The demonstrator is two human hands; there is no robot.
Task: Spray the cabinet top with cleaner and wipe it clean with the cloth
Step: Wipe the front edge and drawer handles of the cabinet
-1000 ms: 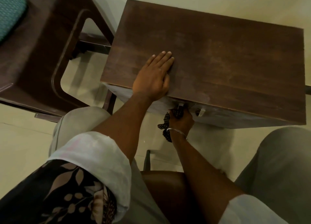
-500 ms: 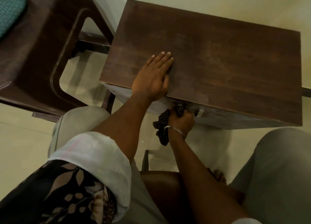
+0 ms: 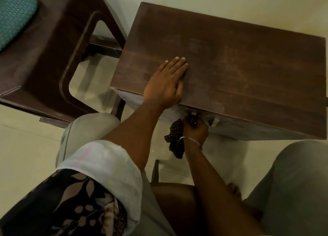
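Bracing the cabinet [image 3: 230, 61], we lay our left hand [image 3: 166, 84] flat, fingers together, at 7 o'clock on its top, likely to steady it. Our right hand [image 3: 195, 131] is fisted around the cloth [image 3: 175, 138] below the front edge, by the handles [image 3: 213, 122]. No cleaner is visible.

No legible text — no labels, numbers.

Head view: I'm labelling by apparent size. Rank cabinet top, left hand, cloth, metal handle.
1. cabinet top
2. left hand
3. cloth, partly hidden by the right hand
4. metal handle
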